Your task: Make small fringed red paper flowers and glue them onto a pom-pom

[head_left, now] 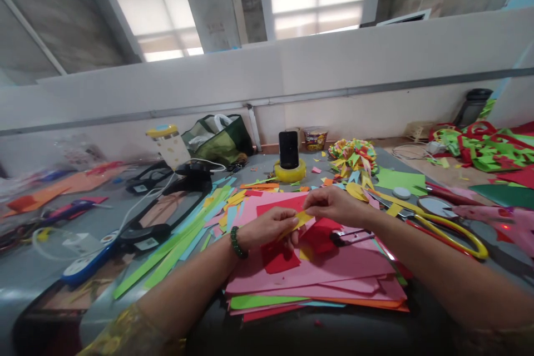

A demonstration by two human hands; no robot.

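Note:
Between my two hands is a small yellow paper piece (301,219). My left hand (271,228) grips its near end, and a dark green bead bracelet circles that wrist. The fingertips of my right hand (336,204) pinch the far end. Both hands hover over a stack of coloured paper sheets (292,283), pink on top with green, orange and red edges below. Red paper pieces (280,260) lie on the stack, under the hands. Beside my right wrist, a small dark-handled tool (352,237) rests on the sheets; its exact kind is unclear.
Yellow-handled scissors (453,233) lie to the right, near a pink glue gun (496,217). A phone (288,149) stands in a yellow tape roll (291,171). Green paper strips (183,239) spread leftward, beside a blue-white power strip (89,261). A ruffled paper ball (354,157) sits behind.

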